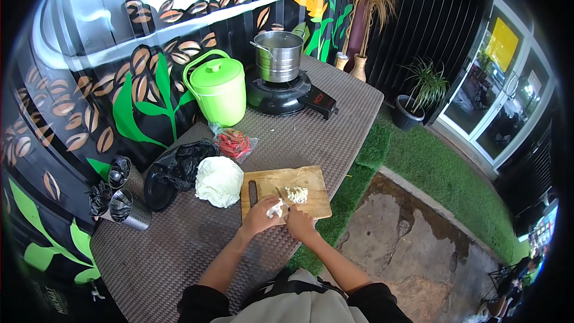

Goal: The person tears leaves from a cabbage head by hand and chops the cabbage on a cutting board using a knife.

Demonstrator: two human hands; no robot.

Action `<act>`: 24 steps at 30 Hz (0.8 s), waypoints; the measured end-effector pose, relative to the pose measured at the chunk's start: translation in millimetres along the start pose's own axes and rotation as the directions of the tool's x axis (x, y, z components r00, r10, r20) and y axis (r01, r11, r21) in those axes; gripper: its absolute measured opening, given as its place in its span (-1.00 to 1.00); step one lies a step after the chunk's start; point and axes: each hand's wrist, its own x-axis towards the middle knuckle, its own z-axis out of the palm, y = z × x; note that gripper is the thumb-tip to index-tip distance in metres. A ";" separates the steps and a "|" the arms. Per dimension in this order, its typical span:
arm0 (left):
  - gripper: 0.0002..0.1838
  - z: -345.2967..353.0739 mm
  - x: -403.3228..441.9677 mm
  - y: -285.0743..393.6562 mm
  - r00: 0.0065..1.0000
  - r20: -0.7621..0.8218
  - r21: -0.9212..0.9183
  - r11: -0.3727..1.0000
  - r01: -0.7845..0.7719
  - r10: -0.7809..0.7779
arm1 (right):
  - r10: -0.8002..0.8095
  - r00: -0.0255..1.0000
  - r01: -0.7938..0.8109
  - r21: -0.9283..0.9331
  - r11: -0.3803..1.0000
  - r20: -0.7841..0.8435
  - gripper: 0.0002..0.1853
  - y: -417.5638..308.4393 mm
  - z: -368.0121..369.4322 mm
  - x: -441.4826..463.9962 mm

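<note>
Head view: the work in hand looks like slicing, with the job partly done, since a small heap of pale shreds (297, 195) already lies on the wooden board (318, 180). The left hand (259, 218) is closed over a white piece (275, 209), pinning it to the board near its lower edge, just left of the blade. The right hand (300, 224) is wrapped around the handle of a knife (283, 194), whose blade points away from the person, between the white piece and the shreds. Whether the edge is biting into the piece is too small to tell. Just beside the board, to its left on the brown table (179, 251), sits a large white cabbage (219, 182), touched by neither hand. As I judge it, the next move calls for a firm hold on the piece, left fingertips tucked back from the edge, and a short, controlled downward stroke.
</note>
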 end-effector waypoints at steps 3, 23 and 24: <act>-0.59 2.6 -0.9 -4.5 1.000 0.005 -0.015 1.000 0.005 -0.005 | 0.030 1.000 -0.030 0.020 0.999 0.000 -0.68 4.4 17.5 -9.5; -0.65 -2.0 -5.0 6.9 0.998 -0.063 -0.008 1.000 0.019 -0.020 | -0.023 0.998 0.021 -0.041 0.999 -0.062 -0.66 5.3 29.5 4.1; -0.65 -2.3 -4.8 8.4 0.997 -0.078 -0.015 1.000 0.028 -0.029 | -0.021 0.998 0.019 -0.039 0.999 -0.064 -0.66 6.1 24.7 7.6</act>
